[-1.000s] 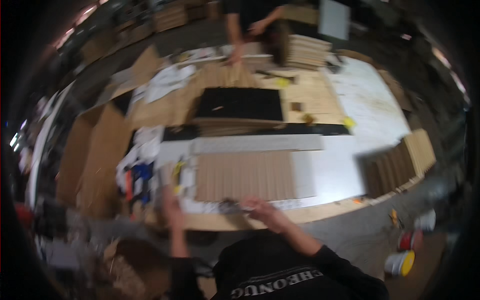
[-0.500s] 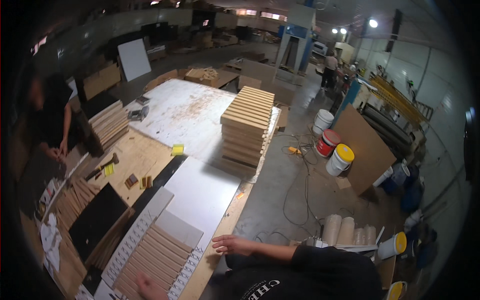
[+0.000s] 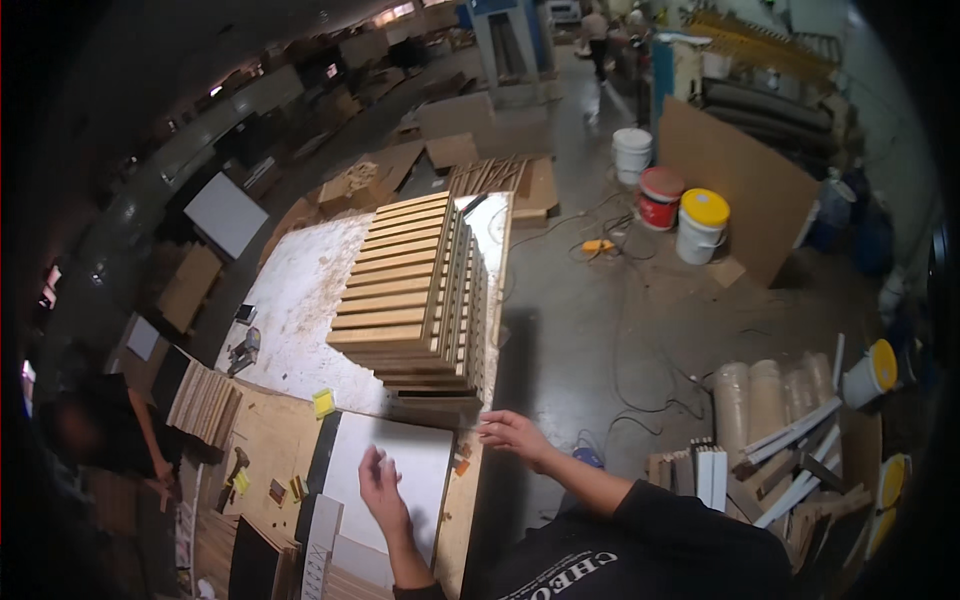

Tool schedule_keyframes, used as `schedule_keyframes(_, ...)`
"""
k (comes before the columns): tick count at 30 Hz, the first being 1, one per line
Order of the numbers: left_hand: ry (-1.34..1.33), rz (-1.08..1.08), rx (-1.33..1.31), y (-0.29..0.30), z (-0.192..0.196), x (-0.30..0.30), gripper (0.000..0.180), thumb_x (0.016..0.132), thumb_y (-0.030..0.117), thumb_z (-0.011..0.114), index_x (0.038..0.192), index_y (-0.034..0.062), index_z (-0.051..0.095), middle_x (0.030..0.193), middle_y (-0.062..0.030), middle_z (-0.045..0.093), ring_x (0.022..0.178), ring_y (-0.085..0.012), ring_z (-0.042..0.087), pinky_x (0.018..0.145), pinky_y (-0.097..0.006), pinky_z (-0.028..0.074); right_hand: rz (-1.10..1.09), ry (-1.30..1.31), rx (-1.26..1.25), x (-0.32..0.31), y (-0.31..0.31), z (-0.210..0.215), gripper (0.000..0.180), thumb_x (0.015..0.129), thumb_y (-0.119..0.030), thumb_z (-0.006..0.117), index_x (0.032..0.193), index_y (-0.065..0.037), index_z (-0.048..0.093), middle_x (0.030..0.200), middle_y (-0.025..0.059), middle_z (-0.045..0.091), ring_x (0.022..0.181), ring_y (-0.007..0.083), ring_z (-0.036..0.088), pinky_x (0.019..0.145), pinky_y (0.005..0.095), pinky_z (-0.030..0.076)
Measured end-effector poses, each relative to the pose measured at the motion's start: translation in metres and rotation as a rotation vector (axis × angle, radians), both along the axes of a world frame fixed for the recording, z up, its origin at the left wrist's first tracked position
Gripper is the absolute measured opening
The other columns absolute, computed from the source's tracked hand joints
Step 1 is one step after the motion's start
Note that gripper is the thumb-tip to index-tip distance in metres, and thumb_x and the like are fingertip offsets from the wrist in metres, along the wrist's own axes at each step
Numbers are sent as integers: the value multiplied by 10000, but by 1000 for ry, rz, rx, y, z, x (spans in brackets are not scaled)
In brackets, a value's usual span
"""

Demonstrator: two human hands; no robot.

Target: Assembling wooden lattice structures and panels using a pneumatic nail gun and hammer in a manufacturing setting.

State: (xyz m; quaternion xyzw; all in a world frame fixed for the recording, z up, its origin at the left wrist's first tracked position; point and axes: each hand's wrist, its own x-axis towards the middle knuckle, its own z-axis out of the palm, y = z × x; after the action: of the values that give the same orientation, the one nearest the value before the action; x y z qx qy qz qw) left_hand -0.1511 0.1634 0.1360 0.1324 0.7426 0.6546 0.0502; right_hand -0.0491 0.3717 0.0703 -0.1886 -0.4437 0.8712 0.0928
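My left hand [image 3: 385,495] is raised over a white board [image 3: 420,455], fingers stretched up and holding nothing. Beyond the board's right edge, my right hand [image 3: 515,435] reaches leftward, empty, with its fingers extended. Just past both hands rises a tall stack of slatted wooden panels [image 3: 395,270], its top one showing parallel light strips. Neither hand appears to touch it. Near the lower edge, a pale strip with crossed markings [image 3: 320,540] lies beside brown wooden slats [image 3: 352,588], mostly cut off by the frame.
A co-worker's arm [image 3: 150,440] shows at the left, by stacked wood strips [image 3: 205,400]. A hammer [image 3: 238,462] and yellow blocks [image 3: 323,403] lie on the table. Buckets [image 3: 700,225], loose cables [image 3: 620,385] and wrapped rolls [image 3: 765,400] stand or lie on the floor at right.
The view has swung right and toward the stack. My left hand has left the slats and moved forward over the white board; my right hand has also come forward, nearer the stack.
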Motion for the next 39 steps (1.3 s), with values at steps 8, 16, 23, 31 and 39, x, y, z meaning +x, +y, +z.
schedule_keyframes(8, -2, 314, 125, 127, 38, -82, 630, 914, 362, 477, 1421, 126, 187, 1440, -118, 233, 1251, -297, 342, 873, -369, 412, -13, 227, 108, -49, 97, 12, 378, 868, -154, 547, 1216, -32, 464, 1060, 80, 577, 946, 126, 557, 853, 267, 439)
schedule_keyframes(16, -11, 517, -24, 137, 56, -134, 652, 900, 432, 451, 1410, 128, 181, 1393, -72, 329, 1180, -268, 419, 754, -347, 424, 98, 312, 291, -68, 89, 33, 488, 832, -197, 588, 1269, -72, 409, 1168, 112, 498, 990, 216, 573, 864, 327, 455)
schedule_keyframes(23, -161, 224, 75, 132, 54, -139, 439, 903, 436, 450, 1207, 120, 481, 1106, -43, 587, 951, -204, 581, 832, -424, 444, -105, 341, 643, -74, 65, 50, 634, 784, -172, 592, 1348, -96, 311, 1352, 139, 290, 1229, 321, 350, 1020, 419, 320)
schedule_keyframes(31, -272, 49, 42, 124, 55, -162, 506, 868, 527, 430, 1239, 187, 480, 1221, -28, 525, 1140, -232, 454, 936, -489, 309, -147, 256, 762, -82, 37, 45, 871, 761, -211, 614, 1441, -134, 77, 1466, 143, 74, 1337, 341, 132, 1093, 445, 161)
schedule_keyframes(39, -169, 119, -109, 98, 46, -173, 650, 862, 609, 383, 1338, 167, 354, 1298, -75, 440, 1131, -282, 444, 915, -497, 383, -315, 343, 862, -86, 36, 31, 745, 692, -171, 636, 1364, -75, 330, 1401, 167, 295, 1277, 339, 297, 1051, 452, 253)
